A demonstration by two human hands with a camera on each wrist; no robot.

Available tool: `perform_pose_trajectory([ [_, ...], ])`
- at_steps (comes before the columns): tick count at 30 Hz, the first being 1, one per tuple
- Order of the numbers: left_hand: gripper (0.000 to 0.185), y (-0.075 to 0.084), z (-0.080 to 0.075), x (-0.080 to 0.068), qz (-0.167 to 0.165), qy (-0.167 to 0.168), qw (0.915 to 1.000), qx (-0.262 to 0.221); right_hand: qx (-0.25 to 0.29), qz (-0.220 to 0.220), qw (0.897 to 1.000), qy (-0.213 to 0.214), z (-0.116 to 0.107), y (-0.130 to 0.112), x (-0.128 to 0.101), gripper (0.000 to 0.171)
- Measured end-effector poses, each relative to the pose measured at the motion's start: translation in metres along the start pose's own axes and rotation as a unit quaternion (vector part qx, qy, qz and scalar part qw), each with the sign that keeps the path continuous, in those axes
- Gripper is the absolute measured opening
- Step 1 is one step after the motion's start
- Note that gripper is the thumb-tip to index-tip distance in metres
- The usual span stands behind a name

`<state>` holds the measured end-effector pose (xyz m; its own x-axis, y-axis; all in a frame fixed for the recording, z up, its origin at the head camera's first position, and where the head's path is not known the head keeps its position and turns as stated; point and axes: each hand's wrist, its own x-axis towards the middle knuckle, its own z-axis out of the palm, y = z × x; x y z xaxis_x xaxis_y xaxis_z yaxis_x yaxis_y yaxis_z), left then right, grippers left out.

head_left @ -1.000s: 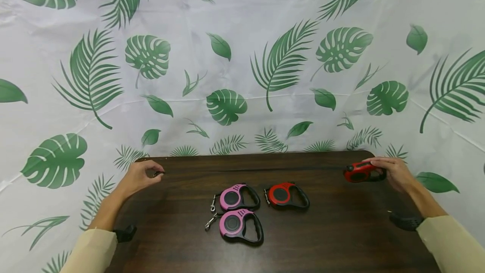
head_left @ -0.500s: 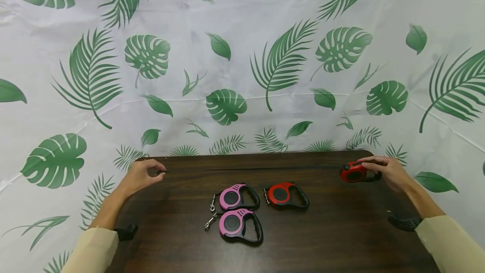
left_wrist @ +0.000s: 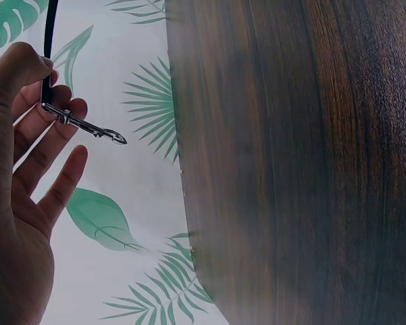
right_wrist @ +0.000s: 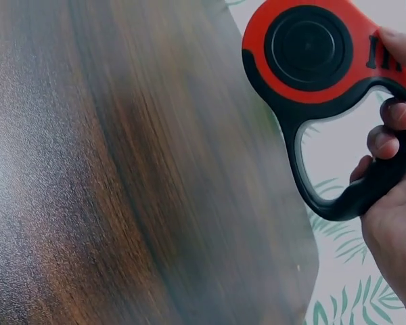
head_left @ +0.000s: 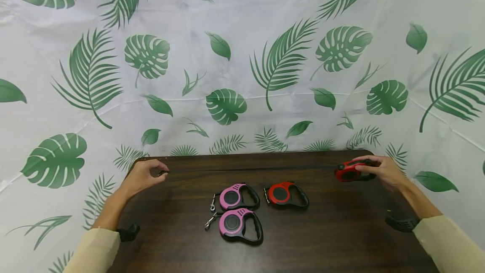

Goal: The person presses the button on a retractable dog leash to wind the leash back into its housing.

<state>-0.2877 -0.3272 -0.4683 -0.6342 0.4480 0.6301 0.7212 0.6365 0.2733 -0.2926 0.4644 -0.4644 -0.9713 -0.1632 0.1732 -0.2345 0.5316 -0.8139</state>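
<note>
**Red leash drifts inward, clip end held fast**

While the left hand [head_left: 142,177] stays near the table's far left corner, pinching the metal snap clip [left_wrist: 84,126] between thumb and fingertips with the black cord [left_wrist: 51,27] running up out of the left wrist view, the right hand [head_left: 382,172] has slid the red retractable leash [head_left: 350,171] a little toward the middle of the table [head_left: 341,231] compared with a second ago. Its fingers are curled through the black handle loop, thumb lying on the red housing beside the button, as the right wrist view shows plainly. The leash sits near the far right corner, and I cannot tell whether it rests on the wood or is held just above it.

To my eye, the two ends are coming slightly closer, so the cord between them looks to be winding back in rather than being drawn out.

Between the hands lie three more leashes, well apart from both: a pink one [head_left: 236,197], a second pink one [head_left: 240,226] just in front of it, and another red one [head_left: 286,195] beside them.
</note>
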Motion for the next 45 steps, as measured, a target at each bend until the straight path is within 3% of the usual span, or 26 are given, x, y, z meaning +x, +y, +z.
perform_pose_trajectory([
  [5,0.025,0.005,0.000,0.003,-0.003,-0.005,1.0000,-0.007,0.010,0.003,1.000,-0.004,0.004,-0.005,0.000,0.028],
  [10,0.028,0.009,0.002,0.006,0.016,0.001,0.9997,-0.021,0.013,0.007,1.000,-0.008,0.007,-0.011,-0.001,0.031],
  [26,0.025,0.020,0.009,0.013,0.023,-0.011,0.9993,-0.027,-0.028,0.007,1.000,-0.011,0.017,-0.021,0.001,0.035],
  [37,0.027,0.029,0.013,0.018,0.013,-0.024,0.9991,-0.031,-0.037,-0.024,0.999,-0.014,0.026,-0.030,0.003,0.030],
  [45,0.026,0.037,0.020,0.019,0.024,-0.031,0.9980,-0.050,-0.026,-0.036,0.999,-0.025,0.036,-0.033,0.004,0.031],
])
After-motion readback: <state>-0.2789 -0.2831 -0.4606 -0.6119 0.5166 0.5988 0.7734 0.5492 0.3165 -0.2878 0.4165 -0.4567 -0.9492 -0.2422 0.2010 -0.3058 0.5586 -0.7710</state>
